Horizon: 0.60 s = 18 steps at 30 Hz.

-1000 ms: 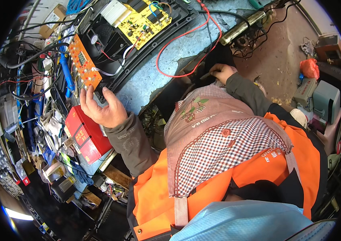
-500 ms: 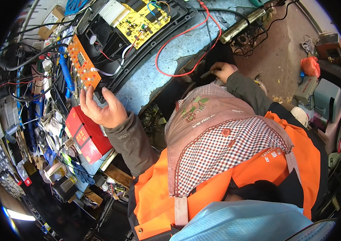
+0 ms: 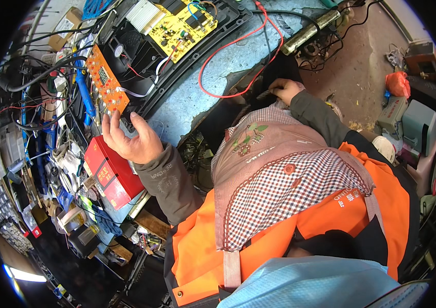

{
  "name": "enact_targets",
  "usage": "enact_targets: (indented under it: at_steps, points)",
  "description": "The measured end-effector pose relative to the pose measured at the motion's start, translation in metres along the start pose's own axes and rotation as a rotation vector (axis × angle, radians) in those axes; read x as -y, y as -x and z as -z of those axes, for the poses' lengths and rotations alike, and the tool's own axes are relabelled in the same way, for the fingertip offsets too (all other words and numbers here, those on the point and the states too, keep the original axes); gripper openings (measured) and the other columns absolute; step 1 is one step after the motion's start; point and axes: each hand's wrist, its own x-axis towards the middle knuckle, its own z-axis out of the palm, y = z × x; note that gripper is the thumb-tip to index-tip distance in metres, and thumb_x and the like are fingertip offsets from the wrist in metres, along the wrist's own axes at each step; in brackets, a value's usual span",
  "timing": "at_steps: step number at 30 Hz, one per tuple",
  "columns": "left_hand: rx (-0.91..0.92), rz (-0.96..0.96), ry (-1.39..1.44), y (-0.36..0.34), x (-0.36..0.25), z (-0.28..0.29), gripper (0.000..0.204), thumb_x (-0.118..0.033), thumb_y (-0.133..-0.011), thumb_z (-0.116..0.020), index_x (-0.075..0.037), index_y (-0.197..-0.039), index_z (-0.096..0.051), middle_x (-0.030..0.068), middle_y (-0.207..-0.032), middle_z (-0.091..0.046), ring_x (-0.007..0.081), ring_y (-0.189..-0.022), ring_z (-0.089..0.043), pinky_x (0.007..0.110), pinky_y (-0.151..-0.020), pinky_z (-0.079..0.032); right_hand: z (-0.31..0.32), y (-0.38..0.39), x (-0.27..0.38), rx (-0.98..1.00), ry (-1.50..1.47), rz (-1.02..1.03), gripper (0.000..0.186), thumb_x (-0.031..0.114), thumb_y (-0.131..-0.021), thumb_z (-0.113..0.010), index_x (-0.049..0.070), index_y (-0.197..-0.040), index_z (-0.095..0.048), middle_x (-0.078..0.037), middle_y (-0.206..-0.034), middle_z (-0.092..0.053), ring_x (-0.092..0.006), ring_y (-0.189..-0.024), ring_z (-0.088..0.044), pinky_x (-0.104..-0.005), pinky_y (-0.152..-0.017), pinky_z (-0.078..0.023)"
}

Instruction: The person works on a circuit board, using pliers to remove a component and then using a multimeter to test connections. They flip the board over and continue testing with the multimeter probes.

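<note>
Left hand [image 3: 140, 142] half-open, empty, beside orange circuit board [image 3: 106, 86] — right hand [image 3: 286, 91] curled at apron [image 3: 274, 174], grip unclear

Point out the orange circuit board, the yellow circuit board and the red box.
Orange circuit board [image 3: 107, 85]: head view, the middle of its face.
Yellow circuit board [image 3: 181, 33]: head view, the middle of its component side.
Red box [image 3: 119, 167]: head view, its broad red side.

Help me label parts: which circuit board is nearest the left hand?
The orange board, right by its fingers; the yellow board lies farther off, in the black housing.
</note>
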Motion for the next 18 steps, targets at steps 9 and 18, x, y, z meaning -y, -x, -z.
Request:
enact_targets:
  at_steps: [9,18]
  points:
    - [0.002,0.000,-0.003,0.0001,-0.0002,0.0007,0.042,0.001,-0.090,-0.080,-0.001,-0.132,-0.073,0.0257,-0.146,-0.063,0.0402,-0.135,-0.062,0.049,-0.115,-0.048,0.0008,-0.0009,-0.0013,0.004,0.027,-0.014,0.021,0.014,-0.099,-0.074,0.002,-0.116,-0.080,-0.012,-0.097,-0.079,-0.0191,-0.078,-0.071,-0.0364,-0.074,-0.059]
    - [-0.082,-0.026,0.008,-0.0004,-0.0068,0.0024,0.033,0.004,-0.091,-0.077,0.002,-0.124,-0.076,0.0241,-0.138,-0.069,0.0390,-0.128,-0.067,0.048,-0.112,-0.051,0.0008,-0.0028,-0.0084,-0.005,0.049,0.024,0.022,0.015,-0.100,-0.074,0.003,-0.118,-0.079,-0.013,-0.097,-0.079,-0.0197,-0.078,-0.072,-0.0374,-0.075,-0.059]
